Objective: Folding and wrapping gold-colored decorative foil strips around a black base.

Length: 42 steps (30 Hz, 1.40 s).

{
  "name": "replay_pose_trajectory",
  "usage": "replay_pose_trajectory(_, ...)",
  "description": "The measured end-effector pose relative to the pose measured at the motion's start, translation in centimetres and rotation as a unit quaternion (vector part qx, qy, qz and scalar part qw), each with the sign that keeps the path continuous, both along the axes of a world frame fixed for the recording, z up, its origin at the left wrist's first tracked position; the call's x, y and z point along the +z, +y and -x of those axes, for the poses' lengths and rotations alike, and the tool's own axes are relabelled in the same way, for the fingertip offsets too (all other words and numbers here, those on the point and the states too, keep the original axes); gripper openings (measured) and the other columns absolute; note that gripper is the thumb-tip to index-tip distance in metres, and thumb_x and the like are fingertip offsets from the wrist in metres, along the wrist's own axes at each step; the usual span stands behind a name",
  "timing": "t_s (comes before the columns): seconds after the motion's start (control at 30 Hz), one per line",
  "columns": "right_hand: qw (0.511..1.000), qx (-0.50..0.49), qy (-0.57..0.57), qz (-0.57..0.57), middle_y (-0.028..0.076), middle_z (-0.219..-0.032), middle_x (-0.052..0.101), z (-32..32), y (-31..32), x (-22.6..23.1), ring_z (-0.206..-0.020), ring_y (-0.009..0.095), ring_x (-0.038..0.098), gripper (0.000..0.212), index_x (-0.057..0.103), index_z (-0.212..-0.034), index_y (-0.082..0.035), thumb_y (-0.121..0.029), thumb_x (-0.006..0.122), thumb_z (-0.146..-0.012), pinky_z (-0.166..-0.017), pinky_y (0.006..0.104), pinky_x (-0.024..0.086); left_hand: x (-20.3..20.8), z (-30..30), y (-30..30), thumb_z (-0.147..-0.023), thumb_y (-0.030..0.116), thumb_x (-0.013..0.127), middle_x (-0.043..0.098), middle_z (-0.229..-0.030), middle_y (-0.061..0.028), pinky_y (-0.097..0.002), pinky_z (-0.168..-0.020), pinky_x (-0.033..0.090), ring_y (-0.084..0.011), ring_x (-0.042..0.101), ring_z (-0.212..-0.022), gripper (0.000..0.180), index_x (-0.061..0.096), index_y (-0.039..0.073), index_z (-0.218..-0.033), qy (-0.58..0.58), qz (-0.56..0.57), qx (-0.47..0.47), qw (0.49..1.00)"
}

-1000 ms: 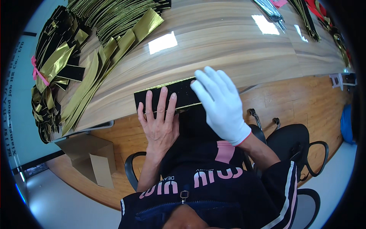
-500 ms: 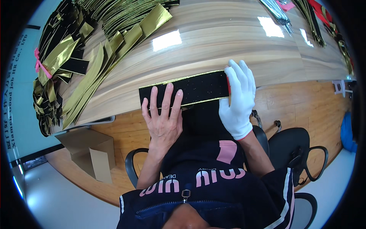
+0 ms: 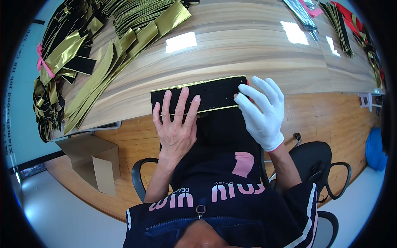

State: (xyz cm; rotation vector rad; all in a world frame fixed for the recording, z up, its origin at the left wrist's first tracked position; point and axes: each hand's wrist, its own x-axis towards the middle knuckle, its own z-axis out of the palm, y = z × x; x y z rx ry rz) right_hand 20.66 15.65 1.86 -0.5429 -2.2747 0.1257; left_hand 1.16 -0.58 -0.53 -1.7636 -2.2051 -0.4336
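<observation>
A black ribbon strip [image 3: 217,94] with glittery gold edges lies across the front edge of the table. My left hand [image 3: 178,124] is bare, its spread fingers lying flat on the strip's left part. Over the right end of the strip is my right hand [image 3: 264,113], in a white glove that leaves the thumb tip and a fingertip bare. These two tips are slightly apart at the strip's surface, and the other fingers are raised and spread. A little red shows at the strip's right end, partly behind the glove.
On the left of the table are long gold ribbon strips [image 3: 109,78] and a heap of black-and-gold ribbons [image 3: 51,91] with a pink tie [image 3: 41,62]. Silver strips [image 3: 302,16] and more bundles lie far right. A cardboard box [image 3: 93,161] and a black chair [image 3: 310,161] stand below.
My right hand has drawn back slightly to the right and toward me, its fingers more bent and spread. My left hand stays on the ribbon strip. The whole view has shifted a little.
</observation>
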Motion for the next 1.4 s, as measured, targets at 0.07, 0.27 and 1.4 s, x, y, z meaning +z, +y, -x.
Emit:
replay_pose_trajectory(0.07,1.000,0.011,-0.001,-0.005,0.002,-0.120,0.076,-0.1,0.4,-0.5,-0.124,0.031,0.065,0.032,0.077,-0.107,-0.014,-0.003,0.086,-0.078,-0.111,0.0495,0.046,-0.1,0.0,0.0,-0.092,0.018,0.075,0.048,-0.165,-0.0013,-0.0557,-0.123,0.025,-0.0367,0.040,-0.152,0.067,0.055,0.030,-0.155,0.000,-0.005,-0.004,1.000)
replay_pose_trajectory(0.27,1.000,-0.006,0.023,0.002,0.002,-0.117,0.077,0.2,0.3,-1.2,-0.123,0.031,0.066,0.030,0.077,-0.104,-0.013,-0.004,0.087,-0.078,-0.111,0.0486,0.046,0.0,0.0,0.0,-0.093,0.018,0.074,0.049,-0.164,-0.0014,-0.0555,-0.122,0.026,-0.0371,0.042,-0.151,0.065,0.057,0.029,-0.154,0.002,-0.009,-0.001,1.000)
replay_pose_trajectory(1.4,0.987,0.011,-0.125,0.101,0.028,-0.156,0.048,5.0,-2.7,0.1,-0.149,0.044,0.043,0.074,0.054,-0.144,0.009,-0.031,0.081,-0.088,-0.125,0.0541,0.032,0.0,0.0,0.0,-0.090,0.016,0.075,0.047,-0.166,-0.0008,-0.0559,-0.123,0.023,-0.0365,0.038,-0.154,0.068,0.058,0.031,-0.153,-0.011,-0.001,-0.009,1.000)
